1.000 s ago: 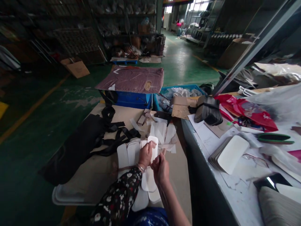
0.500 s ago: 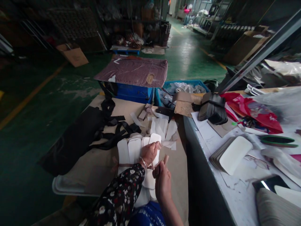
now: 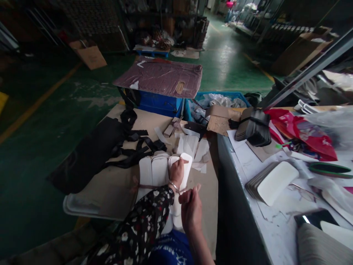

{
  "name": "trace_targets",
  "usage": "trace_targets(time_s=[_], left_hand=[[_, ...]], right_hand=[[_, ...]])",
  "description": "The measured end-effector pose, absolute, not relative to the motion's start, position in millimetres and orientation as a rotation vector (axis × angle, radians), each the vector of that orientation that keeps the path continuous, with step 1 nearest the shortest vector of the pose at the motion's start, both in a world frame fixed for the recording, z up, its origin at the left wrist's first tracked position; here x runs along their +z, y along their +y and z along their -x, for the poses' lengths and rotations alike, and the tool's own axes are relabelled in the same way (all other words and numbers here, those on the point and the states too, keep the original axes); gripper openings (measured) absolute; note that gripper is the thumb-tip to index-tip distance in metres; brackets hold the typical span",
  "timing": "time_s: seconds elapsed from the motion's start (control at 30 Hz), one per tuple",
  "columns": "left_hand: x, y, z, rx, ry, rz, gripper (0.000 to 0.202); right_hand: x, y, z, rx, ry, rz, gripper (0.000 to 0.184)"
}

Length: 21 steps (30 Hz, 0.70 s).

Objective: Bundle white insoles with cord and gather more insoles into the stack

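Note:
My left hand [image 3: 177, 172], below a patterned dark sleeve and a bracelet, is closed over the top of a white rounded flat piece [image 3: 188, 169] at the right end of a row. Its fingers bend over the front; their undersides are hidden. Close by on the right, my right hand [image 3: 191, 209] is closed, with a thin pale-brown strip [image 3: 198, 187] poking out above its fingers. More white rounded pieces [image 3: 159, 171] lie in bundles to the left, crossed by a brown band [image 3: 147, 186]. Further white pieces [image 3: 176, 209] lie partly hidden under my forearms.
Black fabric straps [image 3: 135, 156] and a dark bag [image 3: 85, 156] lie left on the cardboard-covered table [image 3: 205, 224]. Pale paper strips [image 3: 202, 151] lie beyond my hands. The right-hand table [image 3: 248, 217] holds a white-topped stack [image 3: 278, 184] and a black stack [image 3: 255, 127].
My left hand has shifted slightly up, its fingers now lying over the white piece. My right hand stays close by, turned a little, with less of the strip showing. The view has shifted slightly.

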<state>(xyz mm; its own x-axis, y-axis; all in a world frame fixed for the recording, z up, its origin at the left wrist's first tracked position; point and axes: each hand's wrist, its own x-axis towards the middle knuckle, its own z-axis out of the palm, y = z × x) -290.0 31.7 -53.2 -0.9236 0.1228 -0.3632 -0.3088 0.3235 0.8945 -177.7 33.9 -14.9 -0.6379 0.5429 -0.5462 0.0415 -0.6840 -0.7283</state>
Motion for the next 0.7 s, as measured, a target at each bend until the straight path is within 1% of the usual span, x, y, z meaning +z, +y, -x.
trace_targets(time_s=[0.1,0.23,0.4,0.53,0.7], left_hand=[[-46,38,285,1.547,2.313,0.094,0.043],[-41,41,280,1.427,2.383,0.059,0.042],[-47,43,281,1.326,2.444,0.051,0.042],[-50,44,282,1.315,2.452,0.034,0.040],[-47,41,283,1.341,2.433,0.035,0.039]], right_hand=[[-14,30,174,2.289,-1.128,1.146,0.050],[-19,28,169,2.179,-1.289,1.188,0.050],[-17,27,165,2.066,-1.492,1.231,0.053],[-13,27,164,2.002,-1.559,1.268,0.055],[-16,26,164,2.036,-1.598,1.198,0.054]])
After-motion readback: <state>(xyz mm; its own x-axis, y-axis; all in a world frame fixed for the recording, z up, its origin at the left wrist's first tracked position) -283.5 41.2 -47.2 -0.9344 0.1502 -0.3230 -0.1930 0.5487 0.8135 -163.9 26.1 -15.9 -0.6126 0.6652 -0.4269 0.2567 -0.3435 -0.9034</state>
